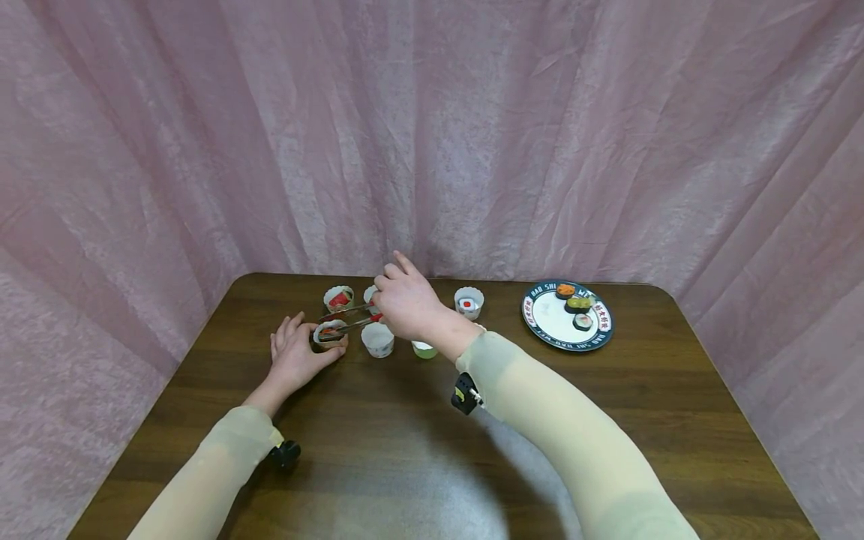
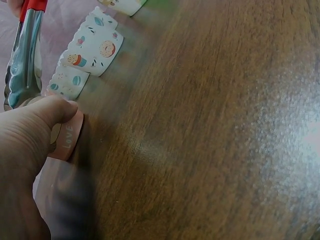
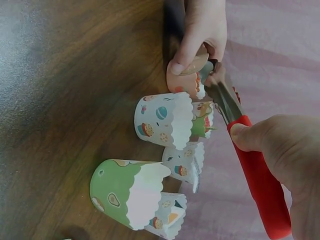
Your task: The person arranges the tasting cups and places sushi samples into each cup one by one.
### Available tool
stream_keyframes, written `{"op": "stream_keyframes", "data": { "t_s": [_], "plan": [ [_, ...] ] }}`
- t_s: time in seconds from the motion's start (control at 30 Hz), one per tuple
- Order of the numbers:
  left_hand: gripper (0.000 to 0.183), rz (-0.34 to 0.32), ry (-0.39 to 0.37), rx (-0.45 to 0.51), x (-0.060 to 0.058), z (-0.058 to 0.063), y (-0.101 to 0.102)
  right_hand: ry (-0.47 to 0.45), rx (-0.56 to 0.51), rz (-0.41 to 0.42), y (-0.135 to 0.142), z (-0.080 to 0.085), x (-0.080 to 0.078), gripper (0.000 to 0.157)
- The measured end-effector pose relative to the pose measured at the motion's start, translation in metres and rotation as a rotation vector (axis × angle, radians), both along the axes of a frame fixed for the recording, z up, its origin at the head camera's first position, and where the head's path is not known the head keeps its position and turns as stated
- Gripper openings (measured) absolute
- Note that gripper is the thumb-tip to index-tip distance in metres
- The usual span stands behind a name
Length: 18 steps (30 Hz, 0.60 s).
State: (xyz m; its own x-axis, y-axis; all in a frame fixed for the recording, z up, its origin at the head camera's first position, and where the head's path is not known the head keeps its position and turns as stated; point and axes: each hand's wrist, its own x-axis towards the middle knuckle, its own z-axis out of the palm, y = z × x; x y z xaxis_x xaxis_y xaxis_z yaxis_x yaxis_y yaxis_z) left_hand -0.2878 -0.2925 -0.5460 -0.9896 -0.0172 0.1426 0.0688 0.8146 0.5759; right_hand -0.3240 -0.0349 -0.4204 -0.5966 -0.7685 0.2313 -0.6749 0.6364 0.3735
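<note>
My left hand (image 1: 297, 351) holds a small pink paper cup (image 2: 70, 137) at the left of the table, thumb on its near side and fingers round the far side. "LOVE" is printed on the cup's wall. My right hand (image 1: 410, 301) grips red-handled metal tongs (image 3: 260, 185), its thumb lying along the handle. The tongs' metal arms (image 2: 27, 65) point left and down, with their tips in the mouth of the pink cup. An orange-red bit shows there between the arms; I cannot tell whether the tips pinch it.
Close by stand a white patterned cup (image 1: 377, 342), a green cup (image 3: 112, 192) and a cup with red food (image 1: 339, 300). Farther right is a cup with a red-centred white piece (image 1: 469, 304). A blue-rimmed plate (image 1: 548, 319) bears several sushi pieces. A pink curtain (image 1: 432, 135) hangs behind.
</note>
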Motion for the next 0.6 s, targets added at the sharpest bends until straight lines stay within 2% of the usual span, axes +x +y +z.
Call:
{"op": "stream_keyframes", "data": {
  "t_s": [0.27, 0.6],
  "plan": [
    [0.068, 0.001, 0.008, -0.001, -0.001, -0.001, 0.0, -0.007, -0.022, -0.006, 0.011, 0.007, 0.002, 0.027],
    [0.068, -0.002, -0.008, -0.009, 0.0, 0.0, -0.001, -0.026, -0.045, -0.041, 0.045, 0.016, 0.003, 0.041]
  ]
}}
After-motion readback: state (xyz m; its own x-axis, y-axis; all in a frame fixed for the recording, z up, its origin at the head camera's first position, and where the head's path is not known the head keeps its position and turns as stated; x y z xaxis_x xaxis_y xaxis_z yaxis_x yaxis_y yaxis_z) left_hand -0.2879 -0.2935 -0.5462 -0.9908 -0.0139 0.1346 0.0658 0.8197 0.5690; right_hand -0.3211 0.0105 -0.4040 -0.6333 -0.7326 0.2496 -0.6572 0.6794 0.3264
